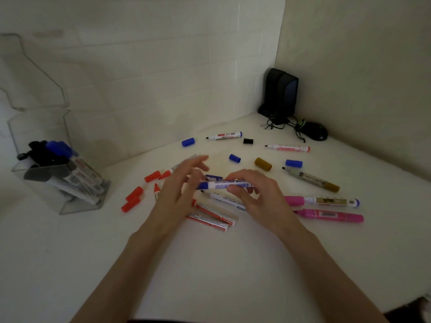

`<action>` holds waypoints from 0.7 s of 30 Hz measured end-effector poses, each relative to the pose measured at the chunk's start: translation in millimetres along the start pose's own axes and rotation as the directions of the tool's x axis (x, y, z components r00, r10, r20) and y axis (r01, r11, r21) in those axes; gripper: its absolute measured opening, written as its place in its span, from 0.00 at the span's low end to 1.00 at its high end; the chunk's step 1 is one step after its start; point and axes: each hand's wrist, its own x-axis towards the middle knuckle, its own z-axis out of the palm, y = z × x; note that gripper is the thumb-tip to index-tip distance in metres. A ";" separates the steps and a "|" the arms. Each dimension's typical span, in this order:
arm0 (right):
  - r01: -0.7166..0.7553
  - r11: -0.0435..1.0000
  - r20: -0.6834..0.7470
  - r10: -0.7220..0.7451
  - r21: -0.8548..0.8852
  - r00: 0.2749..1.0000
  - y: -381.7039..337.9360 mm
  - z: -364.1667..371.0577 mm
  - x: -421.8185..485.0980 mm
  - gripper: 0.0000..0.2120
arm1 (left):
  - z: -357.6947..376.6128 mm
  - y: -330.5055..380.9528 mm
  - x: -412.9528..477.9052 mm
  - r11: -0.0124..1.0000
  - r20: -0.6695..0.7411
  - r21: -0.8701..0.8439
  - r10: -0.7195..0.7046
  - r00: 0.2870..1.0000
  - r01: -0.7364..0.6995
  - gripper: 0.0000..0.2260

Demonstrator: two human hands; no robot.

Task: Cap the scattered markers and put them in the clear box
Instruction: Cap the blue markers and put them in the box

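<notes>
- Two hands meet over the white table [210, 264].
- Right hand [258, 194] — fingers and thumb curled round a blue marker [224, 185], holding it level.
- Left hand [177, 194], blurred, is at the marker's blue end with its fingers straight and spread — whether they touch it I cannot tell.
- Clear box [39, 129] stands well to the left, with capped markers [81, 180] leaning inside.
- Red caps [134, 199] lie loose beside the left hand; pink markers [331, 215] lie near the right.

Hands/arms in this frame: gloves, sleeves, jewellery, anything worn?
Left hand and right hand are bare: no gloves, rings, watch or bands visible. Forearms bare too, no sleeves in frame. Dark strip at bottom edge may be clothing; unclear.
</notes>
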 end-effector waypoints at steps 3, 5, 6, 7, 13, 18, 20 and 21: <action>0.062 0.998 0.020 -0.062 -0.007 0.998 -5.6 7.3 -2.6 0.10 | 1.7 20.1 9.6 0.725 0.068 -0.628 -0.312 0.948 0.284 0.35; 0.112 0.993 0.003 -0.112 -0.019 0.994 -7.9 15.7 -3.6 0.11 | 1.0 27.4 8.4 0.566 0.210 -0.709 -0.401 0.892 0.421 0.36; 0.131 0.991 -0.008 -0.131 -0.030 0.991 -8.4 19.6 -3.7 0.12 | 1.2 27.0 6.8 0.552 0.246 -0.700 -0.409 0.879 0.453 0.35; 0.146 0.989 -0.021 -0.146 -0.038 0.989 -8.7 22.8 -3.3 0.12 | 1.7 26.2 5.5 0.555 0.264 -0.686 -0.413 0.872 0.470 0.35; 0.184 0.980 -0.123 -0.192 -0.069 0.974 -9.2 37.1 -2.4 0.13 | 0.9 21.3 5.6 0.560 0.221 -0.702 -0.416 0.882 0.440 0.33; 0.209 0.969 -0.146 -0.227 -0.131 0.963 -9.1 41.4 -4.2 0.17 | 4.5 19.3 5.6 0.587 0.167 -0.696 -0.426 0.889 0.412 0.30; 0.211 0.965 -0.157 -0.235 -0.152 0.959 -10.3 42.4 -4.2 0.17 | 7.1 17.1 7.0 0.606 0.143 -0.686 -0.430 0.891 0.402 0.28; 0.216 0.964 -0.164 -0.240 -0.155 0.957 -10.2 42.9 -4.0 0.16 | 7.4 15.6 7.4 0.597 0.140 -0.698 -0.427 0.893 0.395 0.28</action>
